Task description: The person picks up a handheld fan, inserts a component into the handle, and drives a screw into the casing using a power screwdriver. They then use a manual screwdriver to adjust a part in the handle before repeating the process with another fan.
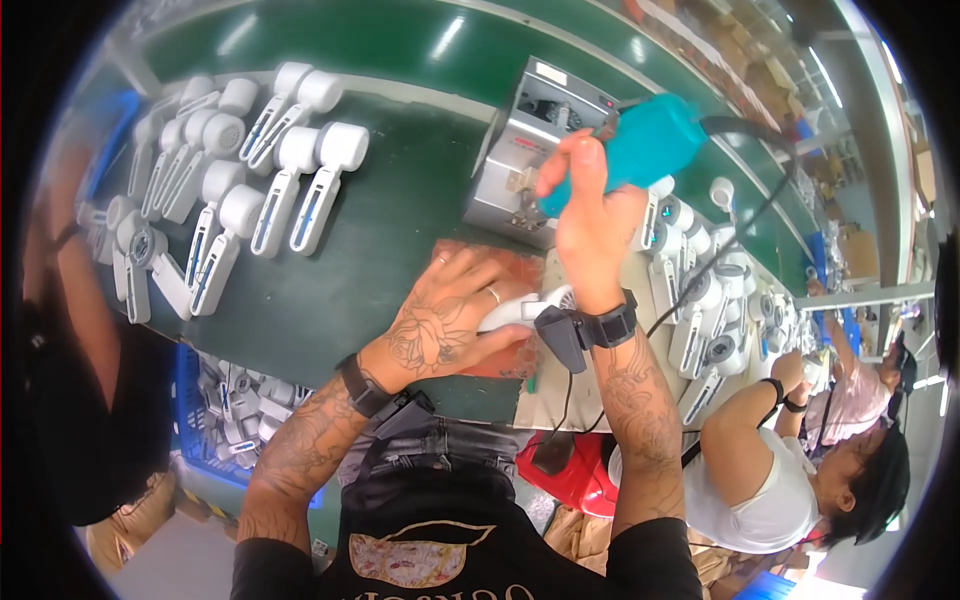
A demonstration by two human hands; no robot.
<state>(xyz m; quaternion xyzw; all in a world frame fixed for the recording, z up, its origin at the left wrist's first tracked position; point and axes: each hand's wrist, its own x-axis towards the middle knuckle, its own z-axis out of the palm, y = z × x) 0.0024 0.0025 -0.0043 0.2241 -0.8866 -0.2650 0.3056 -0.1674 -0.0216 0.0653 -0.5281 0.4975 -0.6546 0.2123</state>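
My left hand (435, 318) presses a white handheld fan (510, 314) down on a reddish-brown mat (500, 365), its fingers curled over the handle part. Part of the fan is hidden behind my right wrist. Raised above it, my right hand (597, 220) is wrapped round a teal electric screwdriver (655, 140) with a black cable. The screwdriver's lower end points at a grey box-shaped screw feeder (495, 175), which stands just behind that hand. Whether its tip touches the feeder is hidden by my fingers.
Several white fans (325, 185) lie in rows on the green table (400, 150) at left. More fans (700, 300) crowd the right side, near a seated co-worker (770, 470). A blue crate (195, 430) of white parts stands below left, beside another person (80, 350).
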